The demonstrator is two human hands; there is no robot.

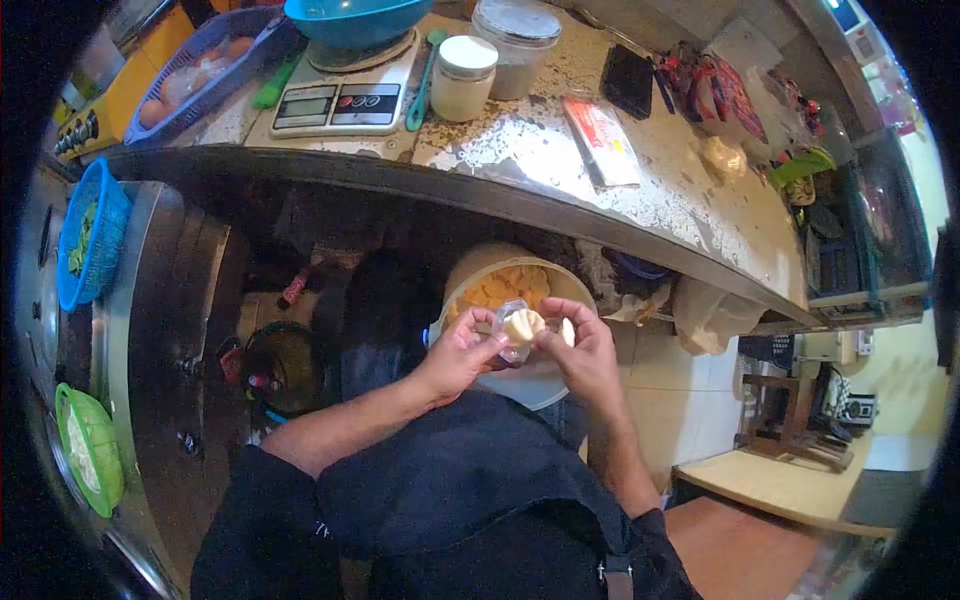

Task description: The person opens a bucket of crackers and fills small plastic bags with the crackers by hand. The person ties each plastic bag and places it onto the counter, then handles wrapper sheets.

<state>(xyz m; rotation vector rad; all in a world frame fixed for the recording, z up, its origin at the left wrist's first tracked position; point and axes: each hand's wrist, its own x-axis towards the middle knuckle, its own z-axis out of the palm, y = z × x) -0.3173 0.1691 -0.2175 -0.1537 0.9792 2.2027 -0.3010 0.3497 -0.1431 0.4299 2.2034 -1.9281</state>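
Note:
My left hand is closed around a small clear plastic cup, tilted in front of my body. A pale cream-yellow piece sits at the cup's mouth; whether it is one piece or more I cannot tell. My right hand pinches this pale piece between thumb and fingers, and another pale bit shows by its fingers. Just beyond and below both hands stands a large white bucket holding many orange-yellow pieces. My hands and the cup hide part of the bucket.
A worktop edge runs ahead, carrying a scale with a blue bowl, a white-lidded jar, a red-and-white packet and a black phone. On the left are a blue basket and a green basket.

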